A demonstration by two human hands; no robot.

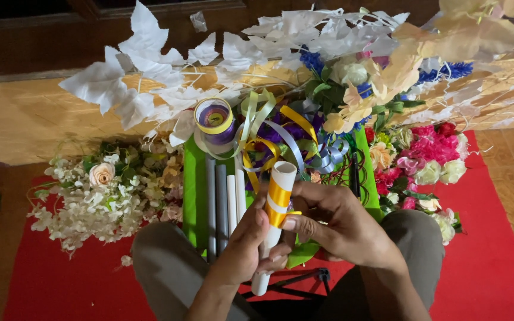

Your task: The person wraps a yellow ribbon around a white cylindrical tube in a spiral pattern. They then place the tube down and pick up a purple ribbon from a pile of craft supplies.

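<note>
A white tube [282, 176] stands tilted in front of me, with a yellow ribbon [279, 200] wound around its middle. My left hand [242, 246] grips the tube from below, thumb against the ribbon. My right hand [337, 223] closes on the tube from the right, its fingers pinching the ribbon's end against it. Several grey and white tubes [223, 202] lie side by side on a green sheet [194, 196] just beyond my hands. A loose tangle of yellow, green and purple ribbon [275, 134] lies behind the tube.
A ribbon spool [215, 120] with purple and yellow bands stands at the back of the green sheet. White flowers [105, 193] lie at left, pink and cream flowers [429, 157] at right, white leaf branches [150, 65] behind. A red mat [495, 255] covers the floor. My knees flank my hands.
</note>
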